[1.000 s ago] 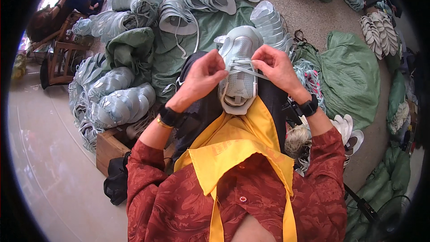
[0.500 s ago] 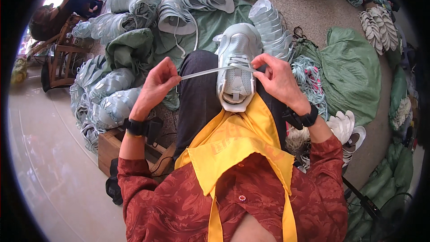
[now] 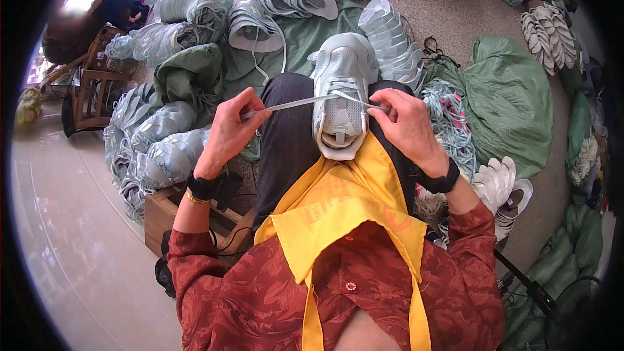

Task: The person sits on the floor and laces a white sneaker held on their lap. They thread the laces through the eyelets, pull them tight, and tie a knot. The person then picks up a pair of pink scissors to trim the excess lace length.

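A pale grey-green sneaker upper (image 3: 342, 65) rests between my knees, its toe pointing away from me. Its flat shoelace (image 3: 299, 102) crosses over the tongue and stretches out to both sides. On the left, my left hand (image 3: 235, 123) pinches one end of the lace, which runs taut over my left knee. My right hand (image 3: 408, 127) pinches the other end, close beside the shoe's right edge. The lower lace rows are threaded through the eyelets. Below the shoe opening lies my yellow apron (image 3: 344, 205).
Stacks of similar shoe uppers (image 3: 172, 159) lie to the left and beyond, partly on a green cloth (image 3: 305, 32). A wooden stool (image 3: 162, 214) stands by my left forearm. Green sacks (image 3: 507, 104), bundled laces (image 3: 448, 117) and white shoe parts (image 3: 497, 182) are on the right.
My left hand has moved slightly left and down, and my right hand has moved slightly outward and down. The lace is still stretched between them across the shoe.
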`<state>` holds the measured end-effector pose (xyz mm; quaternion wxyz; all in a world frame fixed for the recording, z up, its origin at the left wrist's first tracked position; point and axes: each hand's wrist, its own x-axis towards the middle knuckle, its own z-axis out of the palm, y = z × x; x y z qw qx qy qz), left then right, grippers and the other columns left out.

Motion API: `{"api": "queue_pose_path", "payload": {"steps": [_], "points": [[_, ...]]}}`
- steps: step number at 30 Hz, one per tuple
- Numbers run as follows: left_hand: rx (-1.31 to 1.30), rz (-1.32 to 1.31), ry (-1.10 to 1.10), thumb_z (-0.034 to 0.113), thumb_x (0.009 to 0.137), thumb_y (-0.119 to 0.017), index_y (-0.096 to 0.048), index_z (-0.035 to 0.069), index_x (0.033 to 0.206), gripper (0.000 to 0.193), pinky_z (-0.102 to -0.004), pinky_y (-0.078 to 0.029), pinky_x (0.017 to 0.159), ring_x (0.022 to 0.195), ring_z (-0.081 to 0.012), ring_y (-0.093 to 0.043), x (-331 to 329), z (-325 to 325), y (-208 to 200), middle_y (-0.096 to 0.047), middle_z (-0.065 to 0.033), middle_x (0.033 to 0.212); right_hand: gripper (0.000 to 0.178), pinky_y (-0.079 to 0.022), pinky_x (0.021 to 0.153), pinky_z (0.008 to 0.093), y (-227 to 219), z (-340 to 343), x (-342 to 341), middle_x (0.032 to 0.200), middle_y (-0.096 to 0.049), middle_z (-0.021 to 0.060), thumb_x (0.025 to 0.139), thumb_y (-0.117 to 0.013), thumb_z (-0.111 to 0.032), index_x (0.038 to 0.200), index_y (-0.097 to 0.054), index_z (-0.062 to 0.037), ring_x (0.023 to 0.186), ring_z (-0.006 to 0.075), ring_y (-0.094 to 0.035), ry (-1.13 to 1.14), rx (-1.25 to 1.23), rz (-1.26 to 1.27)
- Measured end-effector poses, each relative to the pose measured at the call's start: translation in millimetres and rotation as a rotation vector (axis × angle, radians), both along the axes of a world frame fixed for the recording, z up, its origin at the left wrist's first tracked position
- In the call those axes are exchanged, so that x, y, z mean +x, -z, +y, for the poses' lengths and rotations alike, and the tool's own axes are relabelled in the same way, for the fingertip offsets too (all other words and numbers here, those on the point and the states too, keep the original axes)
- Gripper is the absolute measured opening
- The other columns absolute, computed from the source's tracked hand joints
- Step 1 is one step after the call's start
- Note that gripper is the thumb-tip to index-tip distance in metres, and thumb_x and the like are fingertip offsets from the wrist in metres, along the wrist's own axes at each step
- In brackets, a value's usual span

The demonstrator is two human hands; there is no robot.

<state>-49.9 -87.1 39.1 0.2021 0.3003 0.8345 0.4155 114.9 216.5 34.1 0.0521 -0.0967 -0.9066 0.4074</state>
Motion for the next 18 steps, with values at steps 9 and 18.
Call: {"api": "queue_pose_path", "payload": {"steps": [9, 18], "points": [[0.164, 0.491, 0.145, -0.004, 0.088, -0.073, -0.057, -0.001, 0.087, 0.016, -0.0289, -0.042, 0.056, 0.063, -0.0141, -0.050, 4.8, 33.1, -60.6, -0.050, -0.0055, 0.076, 0.019, -0.055, 0.070, 0.0444, 12.3, -12.3, -36.3, 0.090, -0.070, 0.0142, 0.086, -0.073, -0.009, 0.102, -0.063, -0.0059, 0.082, 0.0348, -0.071, -0.150, 0.326, 0.201], [-0.007, 0.464, 0.212, -0.001, 0.089, -0.071, -0.056, -0.001, 0.089, 0.015, -0.0365, -0.045, 0.059, 0.066, -0.0280, -0.055, -9.4, 6.1, -40.5, -0.051, -0.0111, 0.081, 0.019, -0.053, 0.063, 0.0399, 10.0, 7.2, -24.2, 0.089, -0.067, 0.0134, 0.088, -0.075, -0.007, 0.101, -0.063, -0.0030, 0.072, 0.0334, -0.068, -0.212, 0.207, 0.240]]}}
